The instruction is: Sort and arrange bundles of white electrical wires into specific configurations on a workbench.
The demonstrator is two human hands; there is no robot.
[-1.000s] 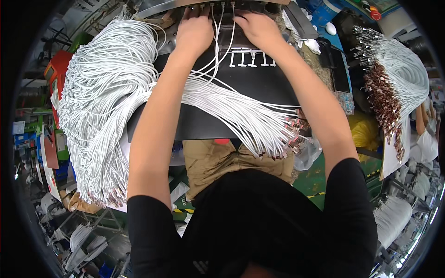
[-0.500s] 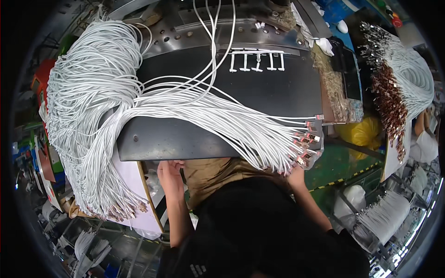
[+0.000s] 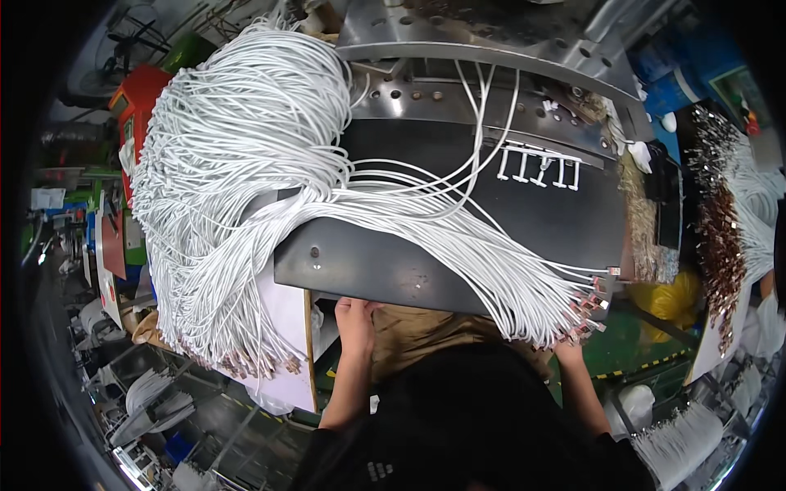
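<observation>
Cables [image 3: 483, 266], white and fanned out across the dark surface [image 3: 377, 262], lie just ahead of both hands, their small connector ends [image 3: 583, 315] hanging right over the right grip [image 3: 567, 353]. The left grip [image 3: 356, 327] sits at the near edge, fingers bent up toward the underside; from where I stand I can't tell whether they pinch that edge or merely touch it. Nor can I tell if the right one is spread or pressed together. To my eye this wants light hands: the left steady at the edge, the right easy beneath the connector ends without tugging them, since the fan looks simple to drag askew. Well beyond both grips, a few strands [image 3: 479, 131] climb toward a metal plate [image 3: 483, 53]; I'd leave those slack and keep fingers clear of it. Where the strands finish is hidden behind the plate. The right fingers are lost behind the connector ends, the left fingertips vanish under the edge, and the heap [image 3: 237, 123] beyond the left grip is too dense to count.
</observation>
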